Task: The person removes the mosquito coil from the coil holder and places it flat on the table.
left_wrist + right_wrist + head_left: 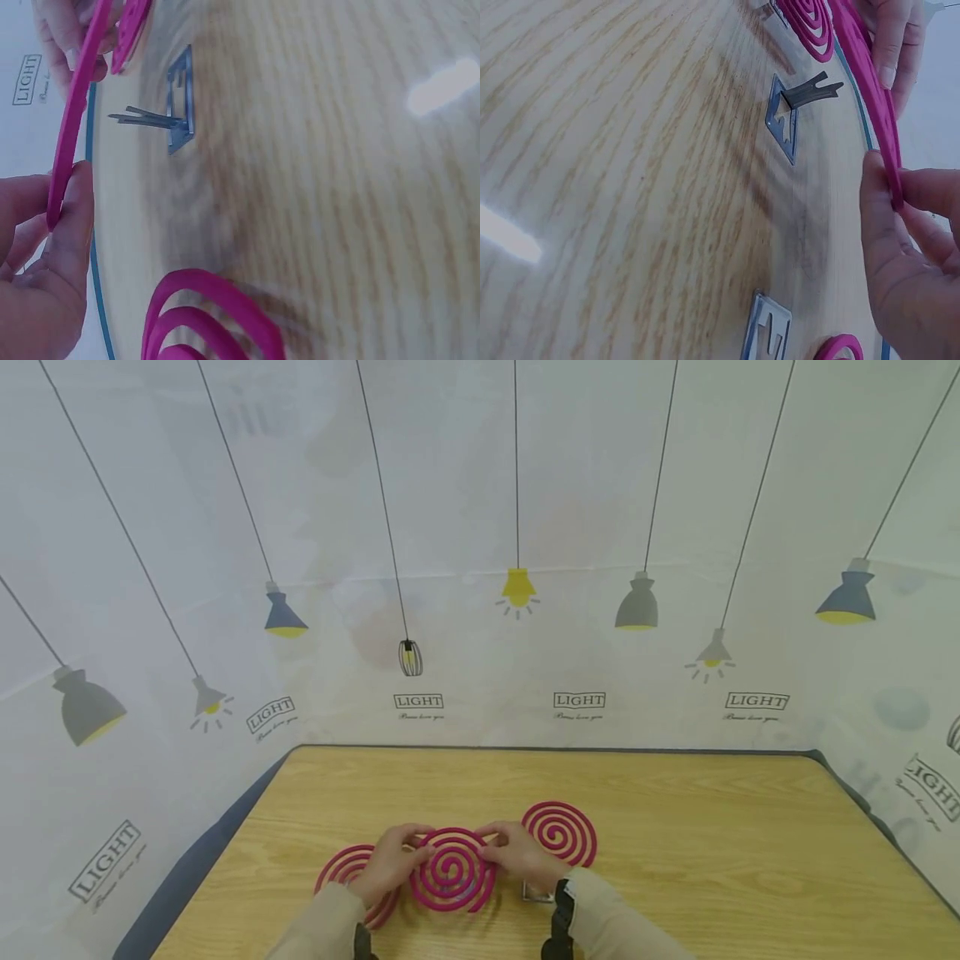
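Note:
A pink spiral coil point(452, 870) is held a little above the wooden table point(675, 827), edge-on in both wrist views. My left hand point(393, 860) pinches its left rim point(71, 127) between thumb and fingers point(75, 202). My right hand point(517, 852) pinches the opposite rim point(881, 105), thumb point(874, 202) against it. Under the coil a small metal stand point(180, 105) lies on the table with its forked prong point(810, 90) raised. A second pink coil point(343, 867) lies flat beneath my left hand, and a third coil point(561, 833) lies beyond my right hand.
Another flat metal stand point(536, 891) lies by my right wrist, and shows again as a stand point(769, 330) near the frame's bottom. A white curtain printed with lamps point(517, 589) walls the table on three sides.

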Demonstrator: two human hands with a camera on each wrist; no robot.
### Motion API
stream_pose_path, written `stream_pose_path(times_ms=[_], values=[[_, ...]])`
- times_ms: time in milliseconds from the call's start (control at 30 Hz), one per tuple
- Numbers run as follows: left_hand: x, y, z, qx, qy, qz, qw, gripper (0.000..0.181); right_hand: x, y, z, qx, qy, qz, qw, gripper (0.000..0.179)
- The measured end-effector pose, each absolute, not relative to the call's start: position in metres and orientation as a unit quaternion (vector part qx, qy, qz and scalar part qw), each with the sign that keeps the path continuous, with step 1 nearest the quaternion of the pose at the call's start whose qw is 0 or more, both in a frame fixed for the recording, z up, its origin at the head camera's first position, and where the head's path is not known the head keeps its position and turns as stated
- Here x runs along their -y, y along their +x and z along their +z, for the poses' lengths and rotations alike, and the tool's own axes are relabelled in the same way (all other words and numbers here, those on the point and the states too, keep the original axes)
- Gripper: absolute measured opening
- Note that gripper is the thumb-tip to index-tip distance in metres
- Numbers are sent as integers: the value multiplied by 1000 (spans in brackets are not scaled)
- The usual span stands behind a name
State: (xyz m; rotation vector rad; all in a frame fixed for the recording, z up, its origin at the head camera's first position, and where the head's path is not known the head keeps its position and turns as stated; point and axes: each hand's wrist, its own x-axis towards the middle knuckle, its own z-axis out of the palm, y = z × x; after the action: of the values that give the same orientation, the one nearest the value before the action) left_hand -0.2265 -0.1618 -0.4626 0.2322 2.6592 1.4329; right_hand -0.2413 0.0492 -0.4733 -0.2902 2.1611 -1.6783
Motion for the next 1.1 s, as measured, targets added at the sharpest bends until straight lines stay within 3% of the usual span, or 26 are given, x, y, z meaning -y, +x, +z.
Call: stream_pose_path(times_ms=[667,1100], values=[[156,-234,-457,-862,75,498,58,30,-61,-241,-472,-730,-91,-654,176,34],[154,-236,-456,-840,75,537,18,30,-67,-241,-466,-729,-110,-659,150,34]])
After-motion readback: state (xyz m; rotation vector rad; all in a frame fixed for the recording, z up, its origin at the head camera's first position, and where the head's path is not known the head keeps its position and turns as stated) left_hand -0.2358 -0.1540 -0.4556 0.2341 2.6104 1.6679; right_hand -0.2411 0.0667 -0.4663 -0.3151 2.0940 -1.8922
